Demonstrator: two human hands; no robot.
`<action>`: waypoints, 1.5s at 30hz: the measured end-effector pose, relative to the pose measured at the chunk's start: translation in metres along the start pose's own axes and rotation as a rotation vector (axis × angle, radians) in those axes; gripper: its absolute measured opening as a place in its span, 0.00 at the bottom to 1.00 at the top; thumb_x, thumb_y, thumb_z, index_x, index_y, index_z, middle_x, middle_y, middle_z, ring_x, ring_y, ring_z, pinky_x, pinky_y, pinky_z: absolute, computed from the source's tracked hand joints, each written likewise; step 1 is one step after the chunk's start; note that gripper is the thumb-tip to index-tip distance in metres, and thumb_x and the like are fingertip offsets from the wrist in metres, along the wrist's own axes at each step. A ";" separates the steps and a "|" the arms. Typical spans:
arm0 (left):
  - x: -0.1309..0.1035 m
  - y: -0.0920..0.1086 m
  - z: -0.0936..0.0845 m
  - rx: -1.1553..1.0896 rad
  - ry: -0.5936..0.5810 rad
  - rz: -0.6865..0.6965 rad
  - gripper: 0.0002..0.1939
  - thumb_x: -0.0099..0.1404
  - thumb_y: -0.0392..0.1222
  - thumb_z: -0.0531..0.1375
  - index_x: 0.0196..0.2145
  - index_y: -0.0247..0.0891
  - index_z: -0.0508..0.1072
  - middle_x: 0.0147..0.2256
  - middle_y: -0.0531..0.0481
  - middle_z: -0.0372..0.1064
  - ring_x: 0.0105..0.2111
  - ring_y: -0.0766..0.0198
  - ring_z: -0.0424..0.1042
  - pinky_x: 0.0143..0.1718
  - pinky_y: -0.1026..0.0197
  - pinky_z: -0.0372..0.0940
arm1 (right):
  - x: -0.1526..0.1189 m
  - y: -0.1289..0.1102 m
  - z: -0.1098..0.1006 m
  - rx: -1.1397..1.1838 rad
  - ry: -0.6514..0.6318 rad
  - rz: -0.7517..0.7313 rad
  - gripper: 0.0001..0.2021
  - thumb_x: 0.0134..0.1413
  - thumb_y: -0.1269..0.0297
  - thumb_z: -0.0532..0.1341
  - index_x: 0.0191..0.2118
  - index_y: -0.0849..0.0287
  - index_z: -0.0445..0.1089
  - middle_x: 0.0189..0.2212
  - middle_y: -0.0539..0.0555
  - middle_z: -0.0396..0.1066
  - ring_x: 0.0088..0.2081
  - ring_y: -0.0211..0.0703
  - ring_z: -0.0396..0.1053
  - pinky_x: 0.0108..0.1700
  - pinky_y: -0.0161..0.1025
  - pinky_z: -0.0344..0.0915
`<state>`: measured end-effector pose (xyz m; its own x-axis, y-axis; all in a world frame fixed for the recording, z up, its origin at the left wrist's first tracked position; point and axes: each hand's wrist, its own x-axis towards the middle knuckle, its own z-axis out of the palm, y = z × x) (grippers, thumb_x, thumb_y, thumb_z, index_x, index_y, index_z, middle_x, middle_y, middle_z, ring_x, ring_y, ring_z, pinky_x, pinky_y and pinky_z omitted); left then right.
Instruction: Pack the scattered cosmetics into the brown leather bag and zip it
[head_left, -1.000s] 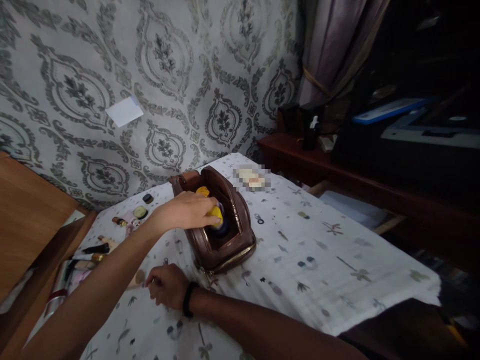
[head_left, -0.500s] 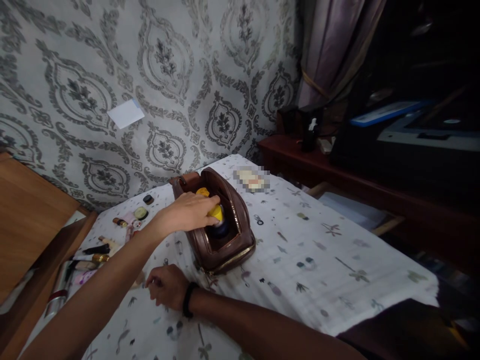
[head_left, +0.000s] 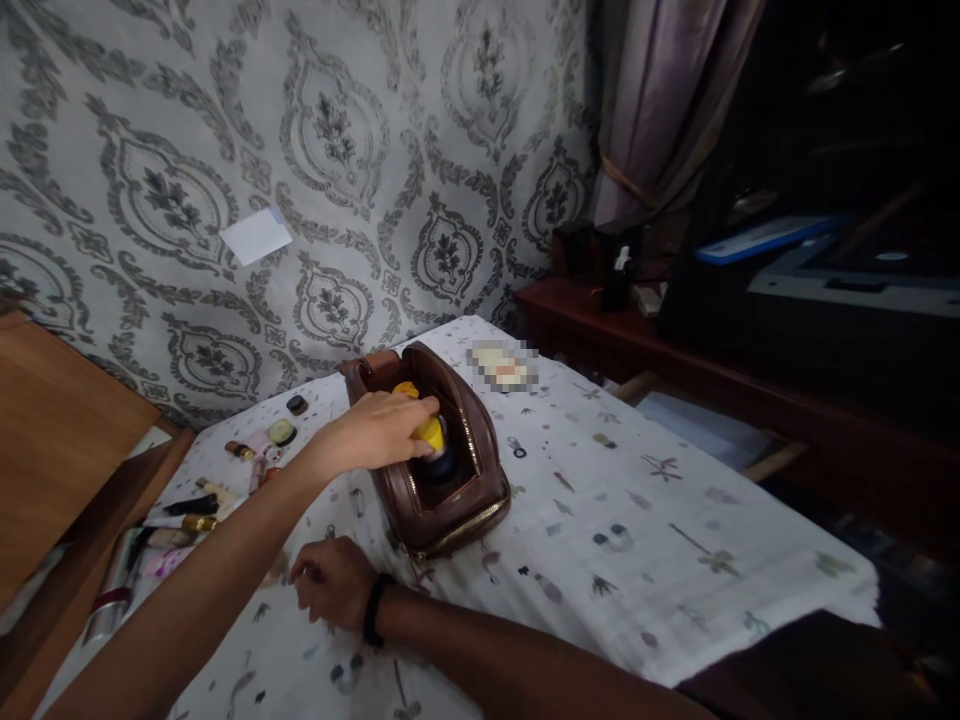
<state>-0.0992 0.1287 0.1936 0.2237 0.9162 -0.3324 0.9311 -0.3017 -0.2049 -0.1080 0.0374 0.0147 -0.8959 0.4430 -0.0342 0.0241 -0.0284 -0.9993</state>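
An unzipped brown leather bag lies open on the bed's patterned white sheet. My left hand reaches over its near edge, the fingers closed round the yellow cap of a dark blue container inside. Another yellow item shows in the bag just behind that hand. In front of the bag, my right hand rests on the sheet with its fingers curled in; nothing shows in them. A black band circles that wrist.
Several cosmetics lie scattered at left, with a silver cylinder near the wooden edge. A small black jar and a round green-topped jar sit farther back. A blurred flat item lies beyond the bag; an open drawer is at right.
The view has shifted slightly. My left hand stays on the yellow-capped container, which sits almost unmoved in the bag. My right hand has barely moved.
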 end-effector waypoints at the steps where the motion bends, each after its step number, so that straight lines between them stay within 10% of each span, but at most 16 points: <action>1: -0.001 -0.003 -0.001 -0.034 0.031 -0.001 0.13 0.67 0.48 0.56 0.47 0.41 0.67 0.43 0.46 0.74 0.45 0.52 0.73 0.42 0.57 0.64 | 0.000 0.000 0.000 -0.006 0.001 0.000 0.08 0.49 0.78 0.57 0.30 0.60 0.71 0.19 0.43 0.64 0.19 0.30 0.63 0.24 0.26 0.59; 8: 0.006 -0.044 -0.015 -0.071 0.258 -0.261 0.20 0.66 0.49 0.55 0.54 0.42 0.66 0.46 0.46 0.73 0.46 0.52 0.71 0.42 0.57 0.63 | 0.000 0.001 0.001 -0.045 0.025 -0.007 0.08 0.49 0.77 0.57 0.30 0.60 0.71 0.19 0.44 0.63 0.19 0.31 0.63 0.24 0.27 0.60; 32: 0.063 -0.063 -0.006 0.020 0.029 -0.225 0.20 0.59 0.48 0.61 0.48 0.39 0.69 0.45 0.44 0.74 0.44 0.54 0.73 0.41 0.60 0.65 | 0.005 0.012 0.006 -0.083 0.049 -0.019 0.07 0.47 0.74 0.58 0.29 0.58 0.72 0.17 0.44 0.63 0.19 0.34 0.64 0.22 0.28 0.58; 45: 0.109 -0.090 0.000 -0.207 -0.279 -0.137 0.14 0.44 0.39 0.66 0.31 0.34 0.75 0.26 0.52 0.74 0.29 0.60 0.72 0.31 0.63 0.67 | 0.004 0.014 0.006 -0.083 0.053 0.001 0.07 0.48 0.73 0.59 0.32 0.59 0.74 0.19 0.46 0.66 0.19 0.34 0.63 0.20 0.27 0.57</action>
<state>-0.1587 0.2560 0.1757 0.0325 0.8288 -0.5587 0.9919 -0.0955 -0.0839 -0.1137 0.0335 0.0004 -0.8712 0.4898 -0.0337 0.0637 0.0448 -0.9970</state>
